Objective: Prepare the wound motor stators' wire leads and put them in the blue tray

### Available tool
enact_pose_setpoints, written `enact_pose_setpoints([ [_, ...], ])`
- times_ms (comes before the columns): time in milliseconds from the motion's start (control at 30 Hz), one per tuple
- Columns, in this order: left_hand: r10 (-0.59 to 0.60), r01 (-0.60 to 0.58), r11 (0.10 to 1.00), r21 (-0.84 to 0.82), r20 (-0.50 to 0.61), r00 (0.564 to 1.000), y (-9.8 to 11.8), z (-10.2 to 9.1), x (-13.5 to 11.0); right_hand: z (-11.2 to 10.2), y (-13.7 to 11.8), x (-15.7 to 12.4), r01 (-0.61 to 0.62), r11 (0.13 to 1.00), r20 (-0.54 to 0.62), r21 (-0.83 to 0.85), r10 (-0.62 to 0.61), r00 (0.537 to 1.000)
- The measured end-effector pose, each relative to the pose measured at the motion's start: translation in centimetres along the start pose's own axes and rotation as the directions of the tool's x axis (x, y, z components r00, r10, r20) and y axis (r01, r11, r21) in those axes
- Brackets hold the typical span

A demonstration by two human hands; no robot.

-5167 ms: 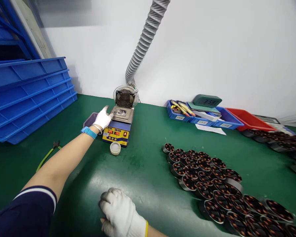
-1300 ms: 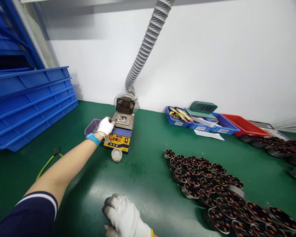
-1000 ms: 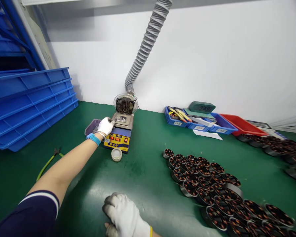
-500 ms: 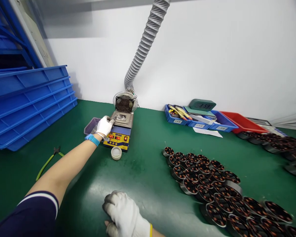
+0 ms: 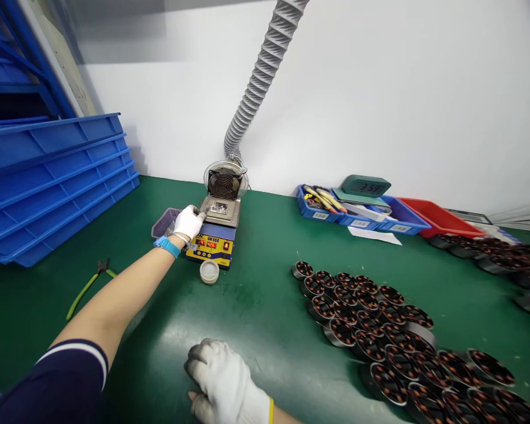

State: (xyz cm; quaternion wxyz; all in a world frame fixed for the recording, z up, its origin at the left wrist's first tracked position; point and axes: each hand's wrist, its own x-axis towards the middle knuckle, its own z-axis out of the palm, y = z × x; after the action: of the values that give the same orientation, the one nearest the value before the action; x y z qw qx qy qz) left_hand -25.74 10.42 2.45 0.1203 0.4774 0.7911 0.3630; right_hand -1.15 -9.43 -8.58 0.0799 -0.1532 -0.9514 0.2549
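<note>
My left hand [image 5: 188,221], in a white glove with a blue wrist strap, reaches far out to the small solder pot [image 5: 215,229] with red digits on its yellow front. Its fingers are pinched together at the left edge of the pot's metal top, around something small and grey that I cannot make out. My right hand [image 5: 224,380], also gloved, rests knuckles up on the green mat [image 5: 256,312] close to me. Its fingers are curled and pressed together, and what lies under them is hidden. A large heap of copper-wound stators [image 5: 371,318] lies to the right of it.
A fan [image 5: 225,179] with a grey duct hose [image 5: 260,76] stands behind the pot. A white round tub [image 5: 209,272] sits in front of it and a purple tray [image 5: 166,219] beside it. Blue crates [image 5: 48,182] are stacked left, near cutters [image 5: 88,282]. Blue bins [image 5: 335,207], a clock [image 5: 364,185] and a red bin [image 5: 437,217] stand far right.
My left hand, spread on the pot's left edge five seconds ago, is now pinched at the pot's top. Over the last second both hands stay put; only the view shifts slightly.
</note>
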Motion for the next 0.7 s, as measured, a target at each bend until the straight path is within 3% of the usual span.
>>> enact_pose_setpoints([
  [200, -0.001, 0.005, 0.998, -0.061, 0.062, 0.998, -0.7, 0.3, 0.8, -0.2, -0.2, 0.1, -0.016, 1.000, 0.002, 0.009, 0.016, 1.000],
  [700, 0.039, -0.042, 0.998, -0.039, -0.053, 0.998, -0.2, 0.0, -0.9, 0.0, -0.2, -0.3, 0.004, 0.999, -0.054, 0.045, -0.002, 0.999],
])
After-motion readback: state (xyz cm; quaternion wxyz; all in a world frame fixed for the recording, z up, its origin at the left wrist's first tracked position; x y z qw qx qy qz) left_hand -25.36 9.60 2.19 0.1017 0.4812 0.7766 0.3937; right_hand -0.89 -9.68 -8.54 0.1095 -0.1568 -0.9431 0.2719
